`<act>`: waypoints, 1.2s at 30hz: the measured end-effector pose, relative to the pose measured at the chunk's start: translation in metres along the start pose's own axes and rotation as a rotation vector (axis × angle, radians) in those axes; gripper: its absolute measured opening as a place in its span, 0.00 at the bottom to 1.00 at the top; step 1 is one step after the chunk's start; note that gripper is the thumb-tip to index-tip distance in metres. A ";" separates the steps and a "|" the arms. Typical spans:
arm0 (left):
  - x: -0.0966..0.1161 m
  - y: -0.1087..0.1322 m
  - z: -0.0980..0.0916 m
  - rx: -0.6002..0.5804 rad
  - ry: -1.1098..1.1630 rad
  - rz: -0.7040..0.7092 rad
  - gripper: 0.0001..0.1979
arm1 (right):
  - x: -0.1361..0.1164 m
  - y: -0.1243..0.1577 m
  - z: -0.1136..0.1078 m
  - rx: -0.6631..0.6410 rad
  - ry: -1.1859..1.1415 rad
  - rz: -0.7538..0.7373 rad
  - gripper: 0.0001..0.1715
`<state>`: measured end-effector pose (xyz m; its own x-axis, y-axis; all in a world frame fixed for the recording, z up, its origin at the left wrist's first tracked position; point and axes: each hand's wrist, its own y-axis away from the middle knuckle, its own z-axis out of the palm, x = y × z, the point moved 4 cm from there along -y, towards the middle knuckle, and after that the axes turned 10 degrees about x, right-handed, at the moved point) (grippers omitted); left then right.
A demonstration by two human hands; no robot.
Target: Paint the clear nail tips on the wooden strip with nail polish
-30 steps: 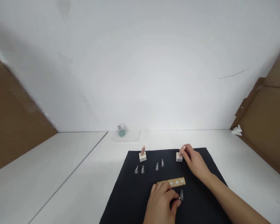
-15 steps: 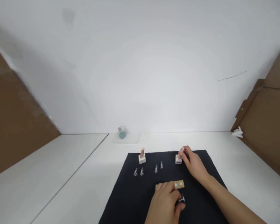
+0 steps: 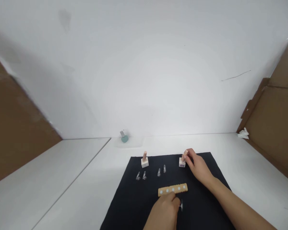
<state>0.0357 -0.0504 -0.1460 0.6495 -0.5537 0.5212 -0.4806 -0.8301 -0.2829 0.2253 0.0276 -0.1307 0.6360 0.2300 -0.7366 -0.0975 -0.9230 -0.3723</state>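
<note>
My right hand (image 3: 198, 166) pinches the pinkish cap of a small square bottle (image 3: 182, 163) near the black mat's (image 3: 139, 204) back edge. My left hand (image 3: 163, 209) is closed in front of a tan strip with several white dots (image 3: 173, 189). A small clear piece (image 3: 181, 205) sticks out by its fingertips; whatever else they hold is hidden. Another square bottle with a pinkish cap (image 3: 144, 162) stands at the mat's back left. Clear nail-shaped pieces lie in two pairs, one on the left (image 3: 144, 175) and one in the middle (image 3: 159, 172).
Behind the mat, a teal bottle with a grey cap (image 3: 124, 138) sits tilted on a clear tray (image 3: 134, 142). Crumpled white material (image 3: 243, 133) lies at the far right by a brown cardboard panel (image 3: 273, 127). A white wall rises behind.
My left hand has drawn slightly left and toward me, uncovering the dotted strip, and its fingers are more curled. My right hand stays on the bottle cap. The view has shifted slightly.
</note>
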 end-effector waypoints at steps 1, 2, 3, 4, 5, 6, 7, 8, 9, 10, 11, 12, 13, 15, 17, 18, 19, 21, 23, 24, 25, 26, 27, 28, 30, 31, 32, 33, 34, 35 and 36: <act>0.002 0.000 0.001 -0.028 -0.057 0.029 0.15 | 0.000 0.000 0.000 -0.001 0.000 -0.002 0.09; 0.004 0.000 0.002 -0.059 -0.114 0.058 0.15 | 0.000 0.000 0.000 0.000 0.001 -0.004 0.09; 0.005 0.000 0.002 -0.083 -0.148 0.074 0.15 | 0.000 0.000 -0.001 0.002 0.002 -0.006 0.09; 0.006 0.000 0.002 -0.080 -0.139 0.060 0.15 | 0.000 0.000 -0.001 0.005 0.004 -0.008 0.09; 0.005 -0.001 0.001 -0.071 -0.098 0.032 0.15 | 0.000 0.000 -0.001 0.009 0.005 -0.010 0.09; 0.004 -0.001 0.001 -0.055 -0.031 -0.009 0.15 | 0.000 0.000 -0.001 0.013 0.007 -0.011 0.09; 0.002 -0.003 0.000 -0.029 0.050 -0.054 0.14 | 0.000 0.000 -0.001 0.016 0.007 -0.013 0.09; 0.001 -0.005 0.000 0.005 0.138 -0.096 0.13 | 0.000 0.000 -0.001 0.016 0.007 -0.015 0.09; -0.001 -0.008 0.000 0.052 0.225 -0.131 0.12 | 0.000 0.000 -0.001 0.016 0.007 -0.017 0.09; -0.002 -0.011 -0.001 0.111 0.298 -0.158 0.11 | 0.001 0.000 0.000 0.016 0.007 -0.019 0.10; -0.004 -0.016 -0.002 0.175 0.343 -0.177 0.11 | 0.001 0.000 0.000 0.017 0.008 -0.020 0.10; -0.004 -0.020 -0.003 0.235 0.349 -0.186 0.10 | 0.001 0.000 0.000 0.019 0.010 -0.020 0.10; -0.005 -0.025 -0.003 0.280 0.325 -0.187 0.11 | 0.001 0.000 0.000 0.022 0.011 -0.020 0.11; -0.004 -0.032 -0.003 0.322 0.241 -0.183 0.12 | 0.001 0.000 -0.001 0.029 0.012 -0.019 0.11; -0.004 -0.036 -0.001 0.312 0.176 -0.178 0.13 | 0.002 0.001 -0.002 0.030 0.009 -0.017 0.11; -0.005 -0.037 0.000 0.302 0.160 -0.181 0.13 | 0.003 0.001 -0.002 0.029 0.006 -0.017 0.11; -0.006 -0.037 0.001 0.296 0.144 -0.189 0.13 | 0.003 0.001 -0.002 0.028 0.002 -0.016 0.11; -0.008 -0.034 0.003 0.282 0.112 -0.203 0.13 | 0.004 0.001 -0.002 0.031 -0.008 -0.012 0.10; -0.011 -0.029 0.004 0.270 0.120 -0.217 0.10 | 0.004 0.002 -0.002 0.041 -0.021 -0.002 0.10; -0.013 -0.026 0.003 0.269 0.137 -0.225 0.10 | 0.004 0.002 -0.002 0.046 -0.030 0.004 0.10; -0.014 -0.023 0.001 0.274 0.158 -0.234 0.11 | 0.004 0.002 -0.002 0.051 -0.042 0.012 0.10; -0.016 -0.020 -0.003 0.284 0.177 -0.244 0.12 | 0.005 0.002 -0.001 0.055 -0.057 0.019 0.10; -0.017 -0.019 -0.008 0.304 0.191 -0.254 0.13 | 0.005 0.002 -0.001 0.058 -0.077 0.027 0.10; -0.017 -0.020 -0.016 0.330 0.199 -0.263 0.13 | 0.006 0.002 0.000 0.063 -0.100 0.034 0.10; -0.016 -0.027 -0.033 0.378 0.195 -0.275 0.13 | 0.011 0.000 0.000 0.079 -0.162 0.053 0.13; -0.015 -0.034 -0.040 0.385 0.185 -0.281 0.12 | 0.014 -0.001 0.001 0.091 -0.200 0.065 0.15; -0.012 -0.043 -0.046 0.368 0.163 -0.280 0.12 | 0.018 -0.003 0.002 0.105 -0.241 0.079 0.17; -0.009 -0.053 -0.048 0.318 0.125 -0.274 0.12 | 0.022 -0.004 0.003 0.119 -0.284 0.096 0.19; -0.007 -0.064 -0.049 0.299 0.110 -0.269 0.13 | 0.027 -0.006 0.004 0.130 -0.326 0.111 0.20; -0.004 -0.075 -0.048 0.279 0.103 -0.260 0.15 | 0.031 -0.007 0.005 0.138 -0.363 0.124 0.21; -0.002 -0.086 -0.045 0.260 0.090 -0.254 0.17 | 0.034 -0.008 0.006 0.141 -0.394 0.133 0.21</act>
<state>0.0488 0.0250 -0.0870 0.6690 -0.3292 0.6664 -0.1373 -0.9359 -0.3244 0.2427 0.0444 -0.1561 0.2729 0.2378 -0.9322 -0.2800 -0.9074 -0.3134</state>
